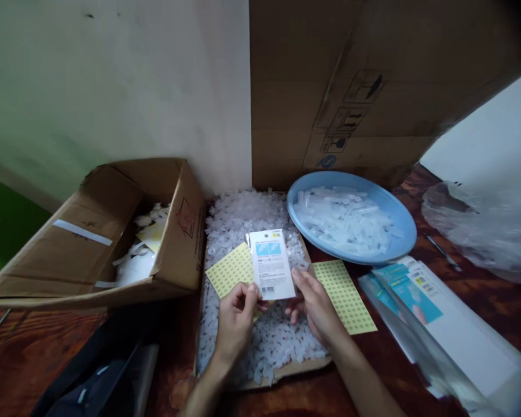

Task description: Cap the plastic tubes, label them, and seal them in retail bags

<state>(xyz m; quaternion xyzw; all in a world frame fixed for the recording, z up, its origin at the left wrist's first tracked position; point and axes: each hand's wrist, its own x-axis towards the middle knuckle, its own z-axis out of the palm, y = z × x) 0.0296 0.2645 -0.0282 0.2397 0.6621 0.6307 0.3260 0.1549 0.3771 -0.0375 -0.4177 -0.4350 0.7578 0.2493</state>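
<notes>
A white printed card (272, 266) with two blue pictures and a barcode is upright over a shallow cardboard tray (304, 367) of small translucent pieces. My left hand (238, 315) pinches the card's lower left corner between thumb and fingers. At the card's lower right edge is my right hand (315, 304), its thumb and index finger closed on the edge and its other fingers curled below. One yellow sticker sheet (230, 269) lies behind the card on the left. Another yellow sheet (345, 298) lies to the right, beyond my right hand.
An open cardboard box (186, 231) with paper scraps stands left. Behind right, a blue basin (406, 231) holds translucent strips. Packaging sleeves (451, 324) lie right, near a plastic bag (481, 231) and a thin metal tool (443, 253). A large carton (295, 87) stands behind.
</notes>
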